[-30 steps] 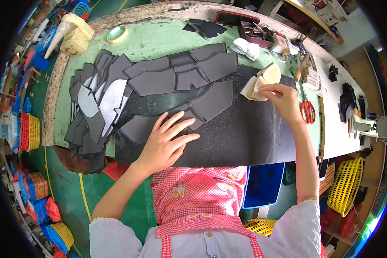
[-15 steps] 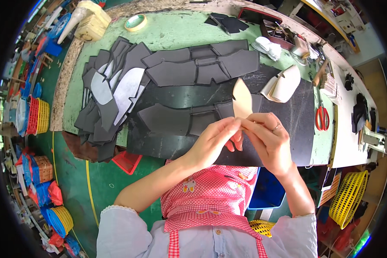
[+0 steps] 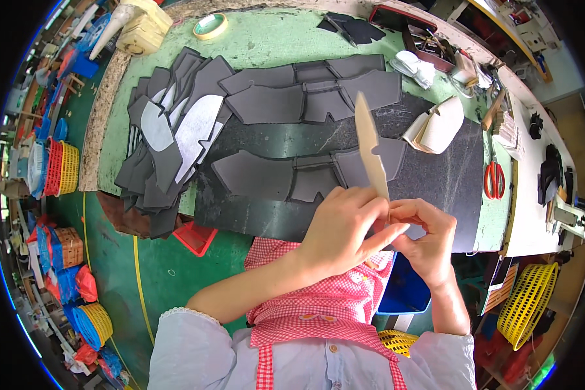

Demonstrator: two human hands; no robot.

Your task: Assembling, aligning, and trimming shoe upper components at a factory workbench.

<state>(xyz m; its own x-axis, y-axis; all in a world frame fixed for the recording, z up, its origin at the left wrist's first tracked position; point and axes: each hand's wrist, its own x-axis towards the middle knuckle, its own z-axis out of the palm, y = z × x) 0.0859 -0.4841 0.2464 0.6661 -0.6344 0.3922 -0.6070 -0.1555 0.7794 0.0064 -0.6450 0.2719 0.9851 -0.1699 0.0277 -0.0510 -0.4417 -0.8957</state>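
A thin cream cut piece [image 3: 369, 146] with a small notch in its edge stands upright above my hands, over the black board. My left hand [image 3: 344, 227] is closed round its lower part. Thumb and fingers of my right hand [image 3: 429, 237] pinch at its bottom end, against the left fingertips; the exact grip is hidden. Just beyond lies a dark grey joined foam panel [image 3: 257, 177], with two more such panels [image 3: 266, 104] farther back. At the right rests a stack of cream cut pieces [image 3: 439, 127], shaped much like the held one.
A heap of grey pieces, some white-faced [image 3: 205, 123], covers the table's left side. A tape roll [image 3: 210, 26] and a wooden block [image 3: 143, 32] stand at the back left. Red-handled scissors [image 3: 494, 180] lie at the right, a tool box [image 3: 429, 49] behind. A blue bin [image 3: 403, 289] sits below the table edge.
Both hands have moved slightly right and nearer me. The cream piece has turned more edge-on, and the left hand now covers its lower part. The view has shifted a little.
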